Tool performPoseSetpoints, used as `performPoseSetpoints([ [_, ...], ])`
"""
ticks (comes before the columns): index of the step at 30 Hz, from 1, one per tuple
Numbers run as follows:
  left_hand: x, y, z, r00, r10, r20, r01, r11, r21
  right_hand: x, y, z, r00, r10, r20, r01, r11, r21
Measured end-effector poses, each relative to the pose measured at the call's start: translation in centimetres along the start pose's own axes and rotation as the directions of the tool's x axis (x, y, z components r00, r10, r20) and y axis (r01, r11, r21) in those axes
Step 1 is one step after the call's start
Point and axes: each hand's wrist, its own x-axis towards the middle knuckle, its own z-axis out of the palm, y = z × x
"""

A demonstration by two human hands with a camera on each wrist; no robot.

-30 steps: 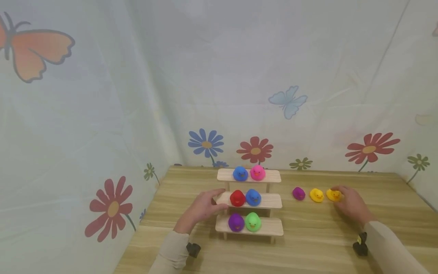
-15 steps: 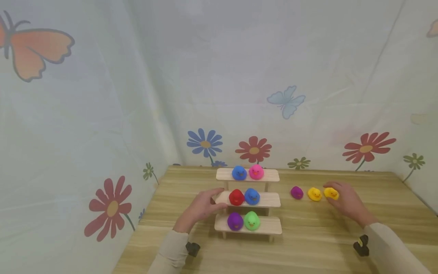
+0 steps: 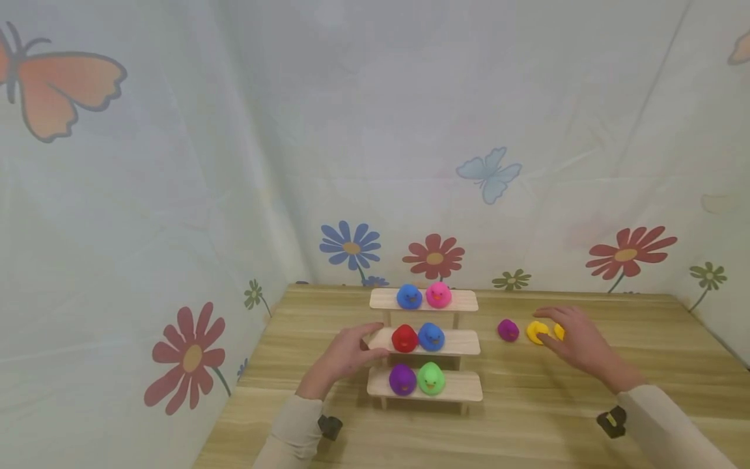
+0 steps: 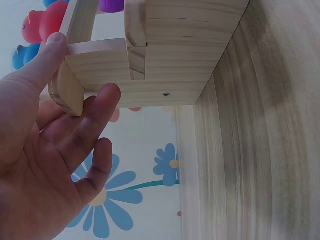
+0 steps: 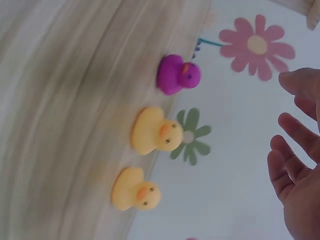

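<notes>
A three-tier wooden display shelf [image 3: 469,342] stands on the table. Its top tier bears a blue duck [image 3: 409,297] and a pink duck [image 3: 439,295]. On the middle tier sit a red duck [image 3: 405,339] and a blue duck [image 3: 431,337]; the bottom one carries a purple duck [image 3: 402,380] and a green duck [image 3: 431,378]. My left hand [image 4: 55,135] grips the middle tier's left end, thumb above and fingers below. Empty, my right hand [image 3: 580,339] hovers with spread fingers over two yellow ducks [image 5: 156,131], which stand on the table beside a purple duck [image 5: 176,75].
The wood-grain table [image 3: 504,417] reaches back to a white curtain [image 3: 375,130] printed with flowers and butterflies. Another stretch of curtain hangs along the left side. Small black devices [image 3: 612,421] are worn at both wrists.
My right hand has moved left from the rightmost yellow duck toward the other yellow one, partly covering both in the head view. My left hand stays at the shelf.
</notes>
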Motion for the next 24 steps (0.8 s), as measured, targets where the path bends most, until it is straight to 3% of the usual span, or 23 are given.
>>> performPoseSetpoints([
  [12, 0.0, 0.0, 0.0, 1.0, -0.006, 0.004, 0.006, 1.0, -0.006, 2.5, -4.7, -0.1, 0.993, -0.108, -0.049, 0.108, 0.994, 0.005],
  [18, 0.0, -0.1, 0.0, 1.0, -0.004, -0.002, 0.004, 1.0, 0.002, 4.2, -6.7, 0.4, 0.974, -0.199, -0.109, 0.206, 0.977, 0.052],
  [24, 0.0, -0.1, 0.0, 1.0, -0.011, 0.002, 0.011, 1.0, 0.011, 6.0, -8.8, 0.8, 0.963, -0.243, -0.119, 0.249, 0.968, 0.038],
])
